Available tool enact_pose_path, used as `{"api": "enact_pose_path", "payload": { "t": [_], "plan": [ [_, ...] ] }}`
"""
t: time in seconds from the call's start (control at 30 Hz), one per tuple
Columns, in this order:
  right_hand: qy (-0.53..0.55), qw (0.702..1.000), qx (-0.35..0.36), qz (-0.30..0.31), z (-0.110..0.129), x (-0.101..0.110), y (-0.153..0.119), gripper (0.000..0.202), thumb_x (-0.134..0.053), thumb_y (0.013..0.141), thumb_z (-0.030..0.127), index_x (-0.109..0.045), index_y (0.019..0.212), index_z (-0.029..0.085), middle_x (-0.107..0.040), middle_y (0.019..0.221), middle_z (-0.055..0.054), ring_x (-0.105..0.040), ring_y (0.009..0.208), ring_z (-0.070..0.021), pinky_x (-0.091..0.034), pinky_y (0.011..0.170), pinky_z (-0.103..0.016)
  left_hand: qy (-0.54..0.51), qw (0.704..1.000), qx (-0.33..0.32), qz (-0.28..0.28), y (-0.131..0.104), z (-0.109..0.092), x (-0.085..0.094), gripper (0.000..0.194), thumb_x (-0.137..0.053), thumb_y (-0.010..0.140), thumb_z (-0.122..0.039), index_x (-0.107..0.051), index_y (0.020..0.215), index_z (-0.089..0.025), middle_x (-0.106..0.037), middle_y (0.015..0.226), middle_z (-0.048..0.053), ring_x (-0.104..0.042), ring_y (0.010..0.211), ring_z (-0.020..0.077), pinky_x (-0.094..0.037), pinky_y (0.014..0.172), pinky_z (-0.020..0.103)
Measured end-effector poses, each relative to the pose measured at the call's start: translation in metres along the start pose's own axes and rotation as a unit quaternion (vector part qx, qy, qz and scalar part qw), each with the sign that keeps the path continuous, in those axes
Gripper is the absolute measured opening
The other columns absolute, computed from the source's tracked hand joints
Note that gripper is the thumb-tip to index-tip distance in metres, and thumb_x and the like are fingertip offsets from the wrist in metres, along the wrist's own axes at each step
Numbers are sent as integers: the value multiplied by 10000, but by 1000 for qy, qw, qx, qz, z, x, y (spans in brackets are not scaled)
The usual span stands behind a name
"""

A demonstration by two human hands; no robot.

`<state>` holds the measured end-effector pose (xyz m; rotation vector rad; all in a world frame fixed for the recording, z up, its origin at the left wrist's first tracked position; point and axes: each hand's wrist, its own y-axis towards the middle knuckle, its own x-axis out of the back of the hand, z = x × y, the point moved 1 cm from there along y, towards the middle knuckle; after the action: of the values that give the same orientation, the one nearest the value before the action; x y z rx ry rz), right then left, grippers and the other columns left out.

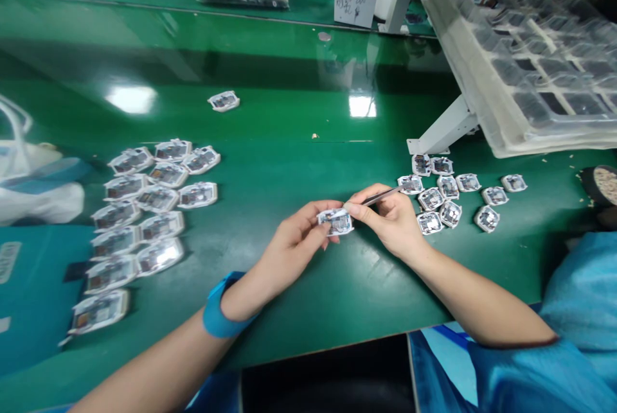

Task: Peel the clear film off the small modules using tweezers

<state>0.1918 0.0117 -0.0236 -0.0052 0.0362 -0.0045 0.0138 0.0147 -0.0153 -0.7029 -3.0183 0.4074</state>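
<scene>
Two hands (308, 236) grip a white-cased unit (335, 221) between spread clusters of similar units (161, 225).

My green tabletop (270, 169) gleams smooth and glossy, throwing back light at upper left and upper centre. Metal-looking tweezers (380, 196) shine in my right hand (393, 220); glossy clear plastic trays (554, 72) fill the upper right; matt blue cloth sleeve (578, 336), lower right.
</scene>
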Motion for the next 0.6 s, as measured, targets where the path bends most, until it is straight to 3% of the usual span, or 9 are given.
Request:
{"api": "enact_pose_path", "payload": {
  "t": [0.23,0.4,0.6],
  "plan": [
    [11,1000,-5,-4,0,-2,0,237,-820,736,403,-685,777,213,-718,749,0,-669,694,-156,-537,696,-321,3,1000,6,-16,0,3,0,272,-560,909,-290,-642,1114,-132,-642,733,12,-553,618,131,-441,578,259],
    [5,1000,-4,-13,0,-3,-1,207,-819,735,379,-696,775,217,-717,759,2,-666,706,-158,-536,711,-326,-54,998,18,-34,1,6,-2,240,-596,893,-283,-664,1069,-135,-651,737,19,-552,628,129,-433,569,249],
    [8,997,16,-69,1,0,-1,192,-798,758,384,-703,817,228,-734,828,-7,-675,778,-161,-534,780,-333,-114,991,38,-59,4,6,-2,273,-714,830,-337,-672,1012,-137,-668,750,20,-556,603,108,-407,522,220]
  ]
}}
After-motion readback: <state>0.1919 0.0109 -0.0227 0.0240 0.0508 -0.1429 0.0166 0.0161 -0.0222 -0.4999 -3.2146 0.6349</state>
